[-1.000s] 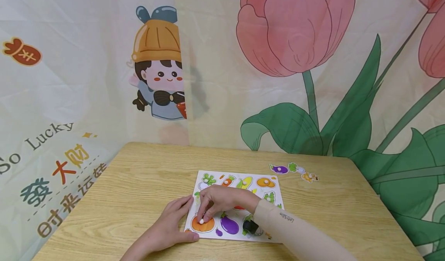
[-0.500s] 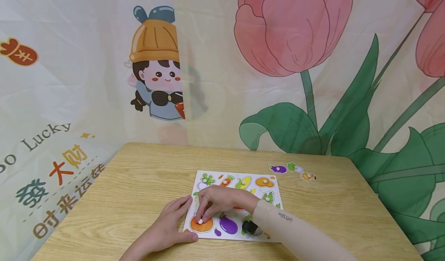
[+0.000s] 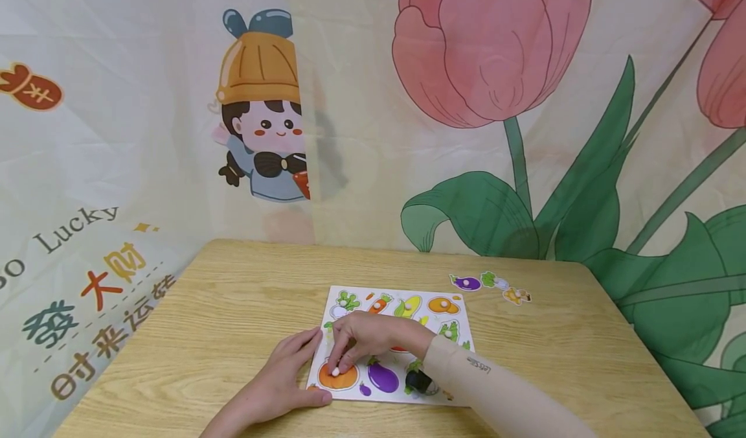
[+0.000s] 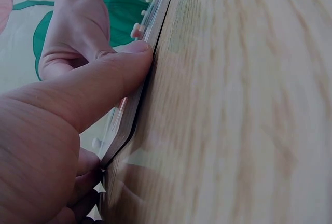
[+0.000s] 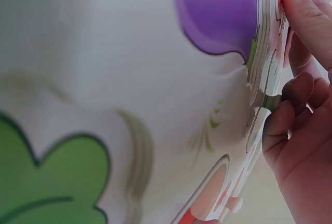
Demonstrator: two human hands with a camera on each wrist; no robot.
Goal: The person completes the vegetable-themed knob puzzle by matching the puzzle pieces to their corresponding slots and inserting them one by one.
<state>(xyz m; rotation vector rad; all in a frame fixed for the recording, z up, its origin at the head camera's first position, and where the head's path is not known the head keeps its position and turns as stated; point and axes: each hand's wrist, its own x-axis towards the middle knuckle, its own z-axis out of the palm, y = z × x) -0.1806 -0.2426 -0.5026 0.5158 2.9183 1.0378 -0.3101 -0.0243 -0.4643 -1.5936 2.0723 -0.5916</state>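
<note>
A white vegetable knob-puzzle board lies on the wooden table. My right hand reaches across it, thumb and forefinger pinching the white knob of an orange pumpkin piece at the near left corner. The pumpkin lies within its outline. My left hand rests around that same corner, fingers along the left edge and thumb along the front one. The left wrist view shows this thumb against the board's rim. In the right wrist view, a purple eggplant shows close up. My right forearm hides the board's near right part.
Beyond the board's far right corner lie three loose knobbed pieces: a purple eggplant, a green-and-white vegetable and an orange-brown one. A small black device sits under my right wrist. A printed cloth hangs behind the table.
The head view has shifted slightly, sliding the scene a little to the left. Both hands and the pumpkin piece keep their places on the board.
</note>
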